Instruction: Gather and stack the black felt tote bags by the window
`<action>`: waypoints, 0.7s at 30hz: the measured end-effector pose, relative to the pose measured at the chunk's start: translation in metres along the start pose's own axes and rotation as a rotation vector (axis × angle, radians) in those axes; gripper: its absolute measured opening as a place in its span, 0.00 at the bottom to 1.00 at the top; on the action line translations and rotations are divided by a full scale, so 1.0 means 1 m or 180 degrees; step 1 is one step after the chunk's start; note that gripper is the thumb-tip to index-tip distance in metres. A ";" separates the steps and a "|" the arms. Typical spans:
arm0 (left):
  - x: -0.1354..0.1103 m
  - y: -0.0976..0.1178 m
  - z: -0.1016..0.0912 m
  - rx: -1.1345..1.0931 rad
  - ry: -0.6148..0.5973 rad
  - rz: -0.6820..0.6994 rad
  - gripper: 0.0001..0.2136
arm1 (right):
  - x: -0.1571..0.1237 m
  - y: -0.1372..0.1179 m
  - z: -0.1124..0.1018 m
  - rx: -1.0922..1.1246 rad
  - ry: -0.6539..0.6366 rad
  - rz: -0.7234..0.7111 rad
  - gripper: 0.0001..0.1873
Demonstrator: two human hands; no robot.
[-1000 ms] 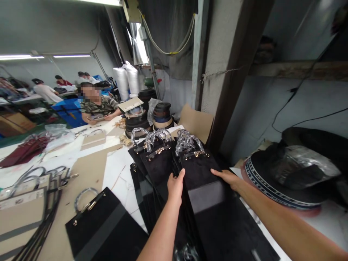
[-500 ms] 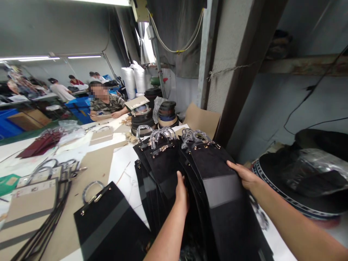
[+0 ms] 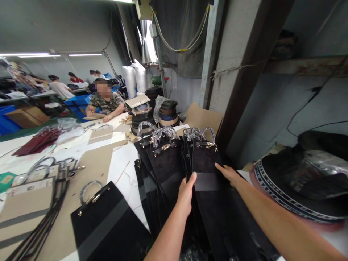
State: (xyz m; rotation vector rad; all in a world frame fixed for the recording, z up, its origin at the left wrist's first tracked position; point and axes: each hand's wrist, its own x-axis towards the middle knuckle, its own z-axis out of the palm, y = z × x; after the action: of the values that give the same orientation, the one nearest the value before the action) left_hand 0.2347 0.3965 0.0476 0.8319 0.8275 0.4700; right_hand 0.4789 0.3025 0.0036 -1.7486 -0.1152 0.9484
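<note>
Both hands grip 1 stack of flat black velvet bag panels with clear handles [image 3: 205, 163]: left hand [image 3: 186, 192] closed on its left edge, right hand [image 3: 227, 173] on its right. A second stack [image 3: 163, 163] stands just left, apparently gathered; 1 loose panel [image 3: 104, 221] lies well left, ungathered.

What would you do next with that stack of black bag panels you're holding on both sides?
Probably press the two hands inward to square it up. The left hand and right hand flank the standing stack of black panels, whose clear handles fan out unevenly on top, beside a second stack leaning close on its left.
</note>
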 end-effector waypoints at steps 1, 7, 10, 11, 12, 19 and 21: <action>0.003 -0.002 0.001 0.0146 0.0041 0.0095 0.31 | 0.000 0.001 0.001 0.0027 -0.0028 -0.0018 0.24; 0.006 0.004 0.008 0.0098 -0.0057 -0.0143 0.27 | -0.031 -0.035 -0.031 0.0284 -0.0647 -0.0169 0.25; -0.021 0.015 0.024 -0.0238 -0.0293 -0.0455 0.27 | -0.068 -0.061 -0.059 0.0373 -0.1006 -0.0404 0.30; -0.035 0.016 0.032 -0.0375 -0.0290 -0.0615 0.27 | -0.084 -0.067 -0.069 0.0362 -0.1119 -0.0505 0.32; -0.051 0.016 0.041 -0.0488 -0.0232 -0.0794 0.27 | -0.100 -0.072 -0.079 0.0325 -0.1207 -0.0607 0.34; -0.138 -0.034 0.137 0.0477 -0.0190 -0.1262 0.30 | -0.229 -0.080 -0.173 -0.0177 -0.0768 -0.1007 0.31; -0.159 -0.062 0.193 0.0803 -0.0538 -0.1298 0.28 | -0.272 -0.070 -0.218 -0.0711 -0.0765 -0.1099 0.30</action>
State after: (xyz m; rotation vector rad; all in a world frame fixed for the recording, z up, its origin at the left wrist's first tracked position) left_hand 0.2954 0.1668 0.1470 0.8924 0.8824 -0.0661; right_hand 0.4602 0.0268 0.2278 -1.7346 -0.6796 0.9098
